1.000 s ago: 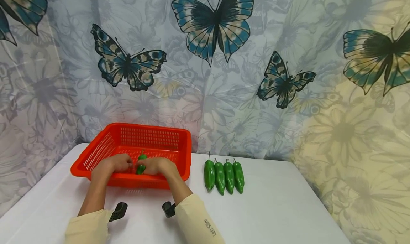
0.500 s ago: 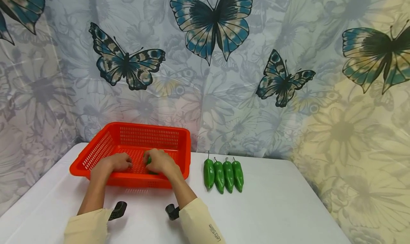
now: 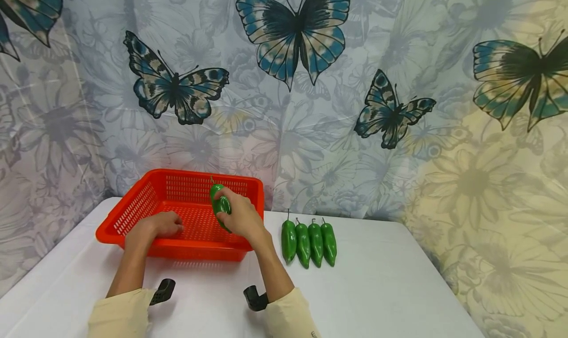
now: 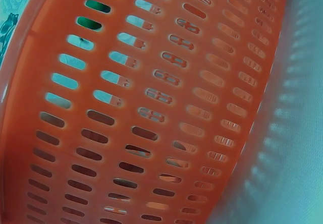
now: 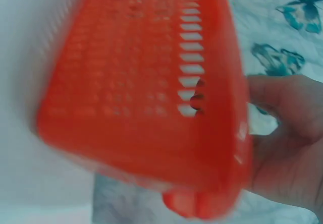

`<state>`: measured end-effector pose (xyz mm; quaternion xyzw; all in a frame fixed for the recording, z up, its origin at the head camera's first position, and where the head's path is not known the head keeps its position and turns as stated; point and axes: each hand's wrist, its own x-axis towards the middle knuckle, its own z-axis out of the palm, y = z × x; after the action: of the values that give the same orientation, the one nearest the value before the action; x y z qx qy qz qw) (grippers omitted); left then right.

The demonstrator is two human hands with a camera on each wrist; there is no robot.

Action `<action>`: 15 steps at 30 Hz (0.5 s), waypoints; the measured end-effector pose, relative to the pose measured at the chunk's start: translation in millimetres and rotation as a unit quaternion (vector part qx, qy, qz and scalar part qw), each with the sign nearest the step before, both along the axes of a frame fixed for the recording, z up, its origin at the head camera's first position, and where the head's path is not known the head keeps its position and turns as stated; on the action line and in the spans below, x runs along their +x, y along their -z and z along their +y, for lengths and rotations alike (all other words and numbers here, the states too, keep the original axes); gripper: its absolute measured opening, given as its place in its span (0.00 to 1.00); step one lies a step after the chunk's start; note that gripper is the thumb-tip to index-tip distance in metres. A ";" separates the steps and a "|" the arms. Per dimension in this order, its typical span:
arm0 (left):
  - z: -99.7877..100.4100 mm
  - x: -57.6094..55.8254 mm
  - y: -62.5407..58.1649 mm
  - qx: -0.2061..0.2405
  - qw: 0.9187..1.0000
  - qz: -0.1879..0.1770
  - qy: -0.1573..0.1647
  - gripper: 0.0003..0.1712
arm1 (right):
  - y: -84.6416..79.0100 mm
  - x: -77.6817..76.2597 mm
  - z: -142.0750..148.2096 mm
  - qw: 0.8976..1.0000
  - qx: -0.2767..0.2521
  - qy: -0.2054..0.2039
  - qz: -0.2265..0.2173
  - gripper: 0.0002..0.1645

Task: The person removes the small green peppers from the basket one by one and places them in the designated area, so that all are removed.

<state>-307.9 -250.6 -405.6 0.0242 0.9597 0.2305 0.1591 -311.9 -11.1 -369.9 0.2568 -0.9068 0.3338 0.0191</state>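
In the head view, my right hand (image 3: 243, 216) grips a glossy green chili pepper (image 3: 217, 200) between thumb and fingers, stem upward, over the right part of the red plastic basket (image 3: 204, 253). The right wrist view shows this hand (image 5: 295, 138) beyond the basket's rim, with the pepper hidden behind the wall. My left hand (image 3: 159, 225) reaches over the front rim into the basket, its fingers loosely bent with nothing visible in them. The left wrist view is filled by the slotted basket wall (image 4: 166, 93); bits of green show through its upper slots.
A row of several green chili peppers (image 3: 309, 244) lies side by side to the right of the basket, stems toward the back. They rest on a white-covered table (image 3: 377, 279). A butterfly-printed cloth (image 3: 319, 131) hangs right behind the table.
My right hand has lifted the chili pepper from low in the basket and carried it up and to the right. My left hand has stayed in place.
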 end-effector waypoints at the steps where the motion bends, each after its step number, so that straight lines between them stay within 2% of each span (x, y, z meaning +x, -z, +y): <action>1: 0.0 0.5 0.0 0.002 1.000 0.000 -0.001 0.22 | -2.6 0.2 5.0 1.000 -0.006 0.002 0.006 0.25; 8: -0.2 0.8 0.6 0.006 1.000 0.000 -0.019 0.23 | -20.5 -2.9 48.6 0.998 -0.042 0.028 0.033 0.30; 15: -0.3 -1.1 1.5 -0.003 1.000 0.002 -0.006 0.21 | -28.5 -8.0 102.2 0.996 -0.039 0.075 0.008 0.33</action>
<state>-309.1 -251.0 -407.1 0.0182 0.9608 0.2282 0.1562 -319.9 91.2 -341.5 0.1898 -0.9096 0.3645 0.0609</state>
